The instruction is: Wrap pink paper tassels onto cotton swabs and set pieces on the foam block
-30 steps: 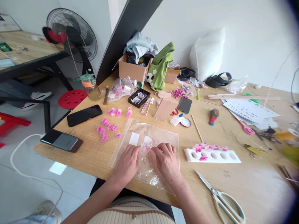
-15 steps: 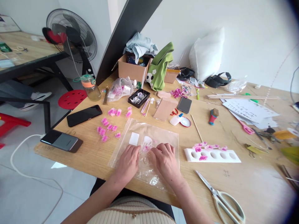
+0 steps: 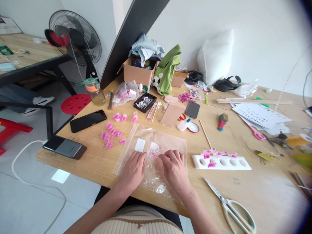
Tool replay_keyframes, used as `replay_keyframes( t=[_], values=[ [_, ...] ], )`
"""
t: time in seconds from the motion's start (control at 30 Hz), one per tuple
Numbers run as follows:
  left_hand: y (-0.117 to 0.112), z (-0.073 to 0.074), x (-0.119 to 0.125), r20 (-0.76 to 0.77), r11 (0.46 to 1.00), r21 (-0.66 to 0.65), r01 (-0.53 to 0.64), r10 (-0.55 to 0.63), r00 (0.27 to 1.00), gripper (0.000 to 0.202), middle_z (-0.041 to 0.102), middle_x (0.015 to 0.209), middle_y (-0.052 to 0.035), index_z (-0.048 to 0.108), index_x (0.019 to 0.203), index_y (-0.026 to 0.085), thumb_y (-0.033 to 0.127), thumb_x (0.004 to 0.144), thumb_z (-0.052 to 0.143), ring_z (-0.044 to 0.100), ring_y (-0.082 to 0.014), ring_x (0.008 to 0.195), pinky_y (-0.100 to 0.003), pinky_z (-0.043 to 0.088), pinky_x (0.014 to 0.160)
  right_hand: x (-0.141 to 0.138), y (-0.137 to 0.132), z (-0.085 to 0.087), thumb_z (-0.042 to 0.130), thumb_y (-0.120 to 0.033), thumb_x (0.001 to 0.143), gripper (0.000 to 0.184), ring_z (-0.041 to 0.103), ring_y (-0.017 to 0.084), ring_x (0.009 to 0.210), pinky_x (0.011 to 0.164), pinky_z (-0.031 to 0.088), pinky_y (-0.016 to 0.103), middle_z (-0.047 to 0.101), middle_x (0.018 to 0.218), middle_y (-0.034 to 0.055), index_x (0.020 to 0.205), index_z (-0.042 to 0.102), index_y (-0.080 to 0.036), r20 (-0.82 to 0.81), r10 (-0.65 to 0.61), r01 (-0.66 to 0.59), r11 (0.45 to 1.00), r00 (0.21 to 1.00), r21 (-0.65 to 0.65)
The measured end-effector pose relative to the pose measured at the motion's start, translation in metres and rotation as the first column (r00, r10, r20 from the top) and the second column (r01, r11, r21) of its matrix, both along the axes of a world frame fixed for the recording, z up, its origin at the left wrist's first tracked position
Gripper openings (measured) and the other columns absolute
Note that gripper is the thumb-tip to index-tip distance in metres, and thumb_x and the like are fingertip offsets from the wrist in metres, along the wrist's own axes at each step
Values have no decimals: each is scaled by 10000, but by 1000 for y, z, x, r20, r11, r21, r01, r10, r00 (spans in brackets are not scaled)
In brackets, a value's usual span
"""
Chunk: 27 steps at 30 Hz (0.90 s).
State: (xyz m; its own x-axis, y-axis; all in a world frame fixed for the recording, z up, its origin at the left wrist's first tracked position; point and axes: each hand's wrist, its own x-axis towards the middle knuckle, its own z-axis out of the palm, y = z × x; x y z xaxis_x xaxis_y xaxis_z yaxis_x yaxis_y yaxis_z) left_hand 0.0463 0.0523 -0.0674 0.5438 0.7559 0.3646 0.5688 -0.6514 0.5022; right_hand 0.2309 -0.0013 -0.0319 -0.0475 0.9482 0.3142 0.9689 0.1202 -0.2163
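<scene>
Fingers [image 3: 140, 157] curled in on both sides, with the left hand [image 3: 133, 169] and right hand [image 3: 175, 167] facing each other over a clear plastic bag [image 3: 172, 139] on the tabletop [image 3: 95, 165]; a little pink-and-white piece [image 3: 153, 155] sits right in the gap between them, and the right hand's fingertips look bunched together by its edge; honestly can't tell if either one is actually pinching it, it's too small and see-through down there.

White label [image 3: 139, 145] lies on the bag just past the left hand; farther out beyond that same hand there's a scatter of fluffy pink pieces [image 3: 105, 136]; well off to its left sits a gray phone [image 3: 62, 147] with a white cable [image 3: 39, 140] running up to its end, and a black phone [image 3: 88, 121] near it, farther out.

Over to the right of the right hand, a white holder [image 3: 229, 167] with a row of round hollows, pink petals [image 3: 211, 165] draped over it; big pale-handled scissors [image 3: 221, 198] lie on that side too, closer to the body; thin stick [image 3: 205, 134] beyond the holder; straight out past both hands, a cardboard piece [image 3: 172, 114], then a black tray [image 3: 136, 108] with small white bits in it; way at the back, a green bag [image 3: 167, 78] leans by a cardboard box [image 3: 137, 73].
</scene>
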Motion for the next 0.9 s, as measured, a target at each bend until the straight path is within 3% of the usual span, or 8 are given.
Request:
replay_keyframes(
  t=[0.17, 0.37, 0.7, 0.9],
  values=[
    [0, -1, 0, 2, 1000, 2, -10, 10, 1000, 307, 625, 949, -74, 517, 1165, 185, 38, 917, 412, 592, -231, 936, -415, 543, 823, -3, 5, -1, 499, -43, 876, 251, 424, 213, 841, 816, 329, 351, 555, 854, 53, 933, 678, -210, 18, -5, 6, 999, 1000, -46],
    [0, 0, 0, -5, 1000, 4, -5, 5, 1000, 308, 627, 950, -78, 509, 1171, 171, 31, 914, 412, 586, -230, 935, -412, 543, 822, -2, 8, 0, 490, -40, 883, 252, 427, 217, 847, 818, 327, 361, 557, 858, 54, 917, 680, -203, 1, -52, 52, 999, 999, -11],
    [0, 1, 0, -16, 1000, 10, -4, 5, 1000, 312, 635, 952, -81, 520, 1160, 162, 15, 899, 432, 584, -229, 937, -401, 538, 823, -4, 7, -3, 513, -64, 893, 216, 431, 219, 851, 823, 331, 358, 560, 861, 55, 922, 679, -200, 1, -20, 20, 998, 1000, -63],
    [0, 0, 0, -15, 1000, 11, -4, 4, 1000, 320, 629, 953, -80, 511, 1171, 162, 13, 903, 419, 581, -231, 935, -403, 538, 822, -3, 10, -1, 497, -38, 881, 250, 428, 221, 848, 818, 323, 359, 563, 858, 57, 925, 681, -201, -4, -52, 52, 998, 999, -20]
  ],
)
